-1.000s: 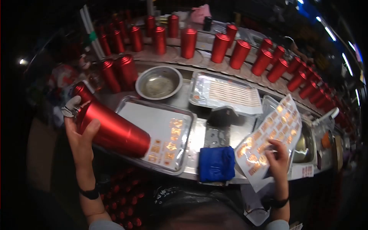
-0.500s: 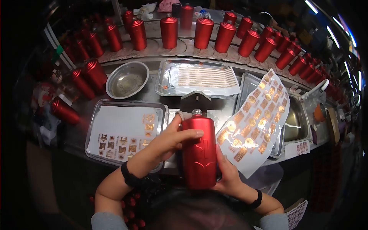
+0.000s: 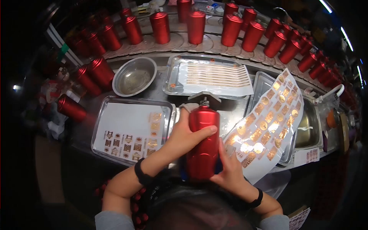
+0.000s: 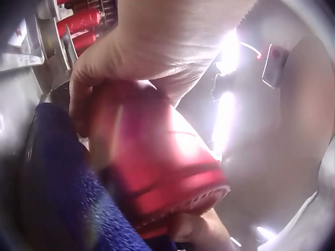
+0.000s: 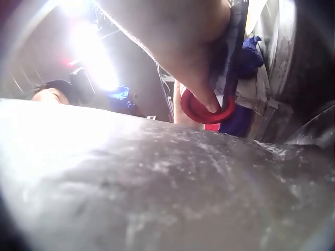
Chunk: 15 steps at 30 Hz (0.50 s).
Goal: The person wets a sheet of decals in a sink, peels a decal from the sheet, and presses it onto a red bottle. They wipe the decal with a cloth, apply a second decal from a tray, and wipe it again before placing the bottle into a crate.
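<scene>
Fingers of the bare left hand [image 3: 186,134] curl behind the shoulder of a satin-red, tapering bottle [image 3: 203,142], the thumb laid flat across its front; a pale, crumpled wrap [image 3: 189,107] covers a fingertip beside the neck. The bare right hand [image 3: 232,172] grips the same bottle low on its side, a digit pressed against the round, recessed base. Raised curved shapes swell from the smooth lower face. The bottle is held over the near edge of the steel worktop, its clear, ridged neck pointing away from the person, in front of an angular dark metal bracket [image 3: 212,100]. Nubbly blue cloth [image 4: 78,183] lies just beside it.

Left of the hands, a rounded rectangular metal tray [image 3: 170,111] holds a smooth white sheet [image 3: 126,111] with gold and dark cut-out motifs. Beyond stand a round, shiny metal bowl [image 3: 119,90] with liquid and another metal tray [image 3: 167,86], which bears a sheet of fine gold strips [image 3: 218,78]. At the right, a glossy, curling sheet of gold foil emblems [image 3: 268,122] overlaps a third tray [image 3: 257,82], next to a metal sink [image 3: 306,142]. Upright red bottles [image 3: 196,27] line the scalloped, curved conveyor [image 3: 176,42] behind.
</scene>
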Each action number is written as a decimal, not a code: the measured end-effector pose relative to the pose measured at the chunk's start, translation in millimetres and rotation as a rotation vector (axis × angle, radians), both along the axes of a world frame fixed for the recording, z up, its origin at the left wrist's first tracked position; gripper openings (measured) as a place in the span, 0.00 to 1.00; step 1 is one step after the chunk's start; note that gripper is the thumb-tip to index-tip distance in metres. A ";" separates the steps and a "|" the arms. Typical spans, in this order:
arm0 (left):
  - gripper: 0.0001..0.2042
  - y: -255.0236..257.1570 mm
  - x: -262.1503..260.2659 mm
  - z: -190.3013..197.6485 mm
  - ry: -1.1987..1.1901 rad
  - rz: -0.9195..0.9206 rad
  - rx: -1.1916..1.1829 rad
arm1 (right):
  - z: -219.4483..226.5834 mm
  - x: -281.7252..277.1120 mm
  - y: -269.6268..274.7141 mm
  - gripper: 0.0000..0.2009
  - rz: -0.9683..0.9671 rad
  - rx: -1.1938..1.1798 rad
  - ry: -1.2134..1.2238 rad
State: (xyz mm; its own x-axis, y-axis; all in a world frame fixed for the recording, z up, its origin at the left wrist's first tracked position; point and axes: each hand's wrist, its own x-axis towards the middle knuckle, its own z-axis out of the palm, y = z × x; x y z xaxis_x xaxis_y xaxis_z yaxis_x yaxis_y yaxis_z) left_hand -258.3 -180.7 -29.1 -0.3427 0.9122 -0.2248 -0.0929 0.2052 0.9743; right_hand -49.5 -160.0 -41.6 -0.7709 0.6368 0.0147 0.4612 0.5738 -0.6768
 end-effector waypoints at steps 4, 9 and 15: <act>0.42 7.6 1.0 -14.2 0.105 0.048 0.038 | 2.0 -10.7 2.6 0.56 -0.011 0.000 0.009; 0.45 -9.0 -13.9 -9.2 0.065 -0.011 -0.005 | 12.6 -9.4 6.7 0.56 0.065 -0.031 -0.077; 0.20 -41.9 -128.3 -15.8 0.815 -0.042 -0.240 | 30.7 6.9 15.1 0.51 0.011 -0.282 -0.086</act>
State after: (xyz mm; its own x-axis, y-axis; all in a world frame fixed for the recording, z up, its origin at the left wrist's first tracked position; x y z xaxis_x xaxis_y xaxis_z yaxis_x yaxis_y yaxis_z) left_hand -386.6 -222.6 -44.9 -0.4485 0.8868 -0.1117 0.6312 0.4027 0.6629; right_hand -42.6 -144.9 -10.9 -0.7682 0.5985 -0.2272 0.5188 0.3740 -0.7688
